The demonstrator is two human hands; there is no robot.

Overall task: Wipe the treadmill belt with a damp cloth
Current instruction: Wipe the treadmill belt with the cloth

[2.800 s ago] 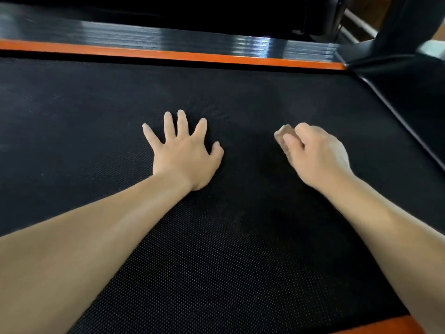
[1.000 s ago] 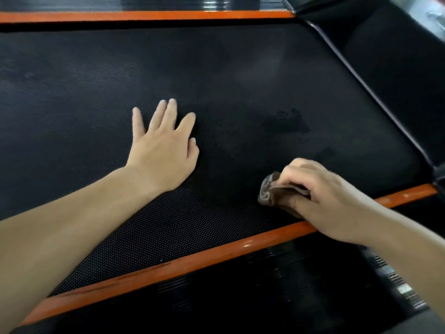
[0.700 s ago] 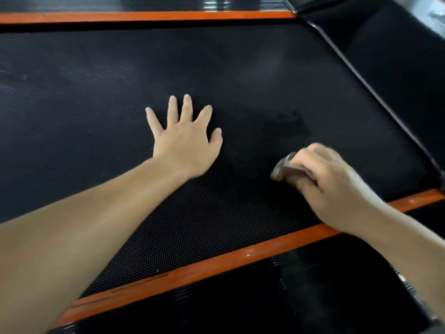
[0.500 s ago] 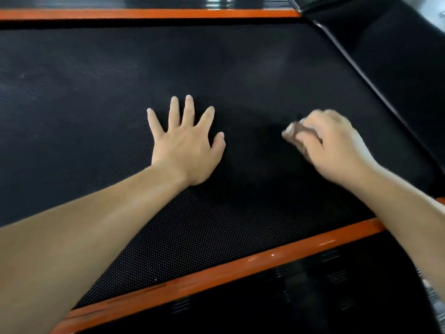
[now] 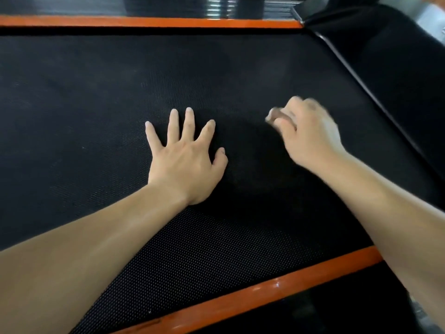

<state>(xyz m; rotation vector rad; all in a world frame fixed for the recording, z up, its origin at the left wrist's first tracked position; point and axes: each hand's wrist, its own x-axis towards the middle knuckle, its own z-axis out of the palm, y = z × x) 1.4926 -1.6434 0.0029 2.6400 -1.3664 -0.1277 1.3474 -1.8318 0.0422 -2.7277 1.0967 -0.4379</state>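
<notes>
The black textured treadmill belt (image 5: 101,97) fills most of the head view. My left hand (image 5: 185,160) lies flat on it, palm down and fingers spread, near the middle. To its right, my right hand (image 5: 305,131) is blurred with motion and grips a small bunched brown cloth (image 5: 274,115) against the belt. Only the cloth's left end shows past the fingers.
An orange side strip (image 5: 149,21) borders the belt's far edge, with a glossy black rail behind it. A second orange strip (image 5: 240,297) runs along the near edge. The black motor cover (image 5: 397,63) rises at the right.
My right hand has swept the cloth away from the near orange strip and further up the belt. My left hand stays flat in about the same place.
</notes>
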